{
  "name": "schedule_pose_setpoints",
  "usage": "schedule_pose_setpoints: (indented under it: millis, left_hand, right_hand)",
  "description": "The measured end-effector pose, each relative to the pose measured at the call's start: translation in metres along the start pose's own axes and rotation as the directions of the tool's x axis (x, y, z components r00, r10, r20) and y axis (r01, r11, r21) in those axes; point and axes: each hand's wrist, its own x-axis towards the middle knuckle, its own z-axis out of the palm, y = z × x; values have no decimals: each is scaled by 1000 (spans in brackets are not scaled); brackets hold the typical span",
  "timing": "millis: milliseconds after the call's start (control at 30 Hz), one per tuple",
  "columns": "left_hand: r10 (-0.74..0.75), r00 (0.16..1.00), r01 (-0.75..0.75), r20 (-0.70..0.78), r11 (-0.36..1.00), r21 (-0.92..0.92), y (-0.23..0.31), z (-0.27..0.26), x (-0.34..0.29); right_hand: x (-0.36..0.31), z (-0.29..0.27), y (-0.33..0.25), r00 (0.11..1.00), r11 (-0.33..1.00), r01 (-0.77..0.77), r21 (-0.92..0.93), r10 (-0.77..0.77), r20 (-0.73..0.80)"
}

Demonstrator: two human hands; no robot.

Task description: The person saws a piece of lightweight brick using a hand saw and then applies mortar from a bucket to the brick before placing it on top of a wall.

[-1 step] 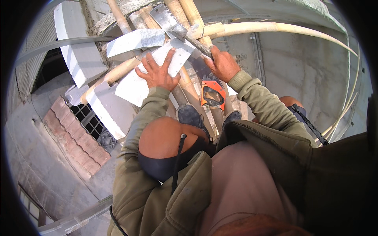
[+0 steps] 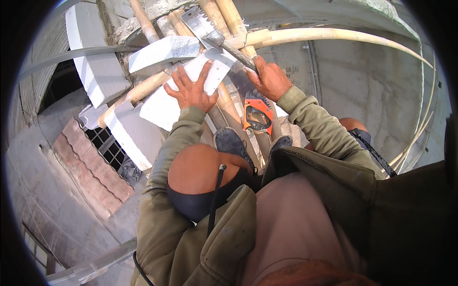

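My left hand lies with its fingers spread on a pale, block-like piece, pressing on its white top face. My right hand is closed round the handle of a notched trowel. The trowel's toothed metal blade points up and left, beyond the pale piece. Between my right hand and my shoes rests a handsaw with an orange and black handle. Part of its dark blade is hidden behind my right hand. A smaller, curved white block piece sits just beyond my left fingers.
Several bamboo poles run under my shoes. A long bamboo pole bends off to the right. More white blocks stand at the left. Below lie a small tiled roof and a grey floor; a concrete wall rises at the right.
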Motion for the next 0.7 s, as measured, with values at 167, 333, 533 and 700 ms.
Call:
schedule_pose_setpoints:
  millis: [167,333,533,700]
  left_hand:
    - [-6,1000,6,-10,1000,-15,-8,1,-3]
    - [-7,1000,7,-1,1000,-27,8,-2,5]
    - [-18,1000,18,-13,999,-49,-6,-2,-2]
    - [-8,1000,9,23,1000,-23,2,-1,7]
  right_hand:
    - [-11,-7,-27,894,932,331,147,-260,-366]
    - [6,9,15,999,1000,-20,1,20,-33]
    - [-9,-4,-21,904,943,285,172,-205,-376]
    - [27,-1,14,996,995,-46,-90,52,70]
